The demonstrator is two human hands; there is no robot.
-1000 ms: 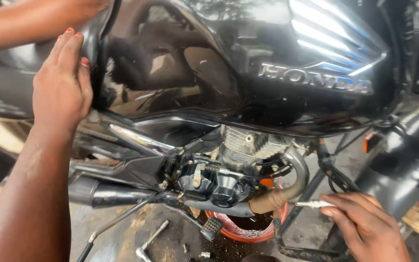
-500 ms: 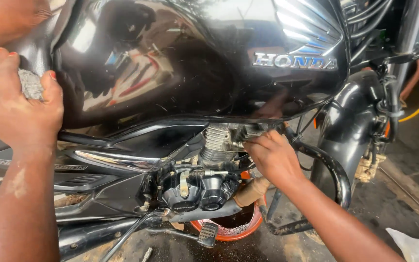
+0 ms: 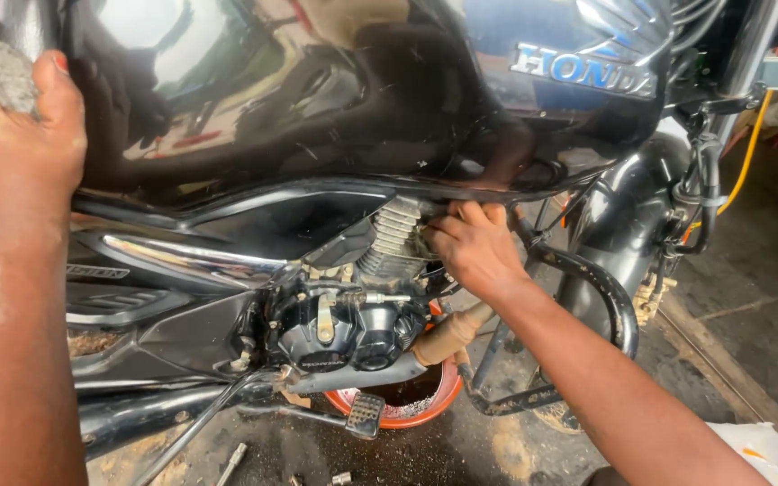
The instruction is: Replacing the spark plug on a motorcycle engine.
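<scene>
A black motorcycle fills the view, seen from its side. Its glossy black fuel tank [image 3: 317, 99] spans the top, reflecting the surroundings. Below it sits the engine [image 3: 344, 324], with ribbed cooling fins [image 3: 393, 229] rising from a rounded dark casing. A curved black crash guard [image 3: 601, 292] arcs beside the front of the engine.

The person's left hand [image 3: 15, 153] rests on the rear of the tank at the far left, fingers curled together and thumb raised, pressing a small grey cloth [image 3: 6, 72] against the paint. The right hand [image 3: 470, 247] reaches under the tank's lower edge, just beside the cooling fins, fingers bent close together; whether they grip anything cannot be told.

On the oil-stained ground under the engine stands a round red drain pan [image 3: 407, 405]. A folding footpeg [image 3: 364, 414] hangs just in front of it.
</scene>
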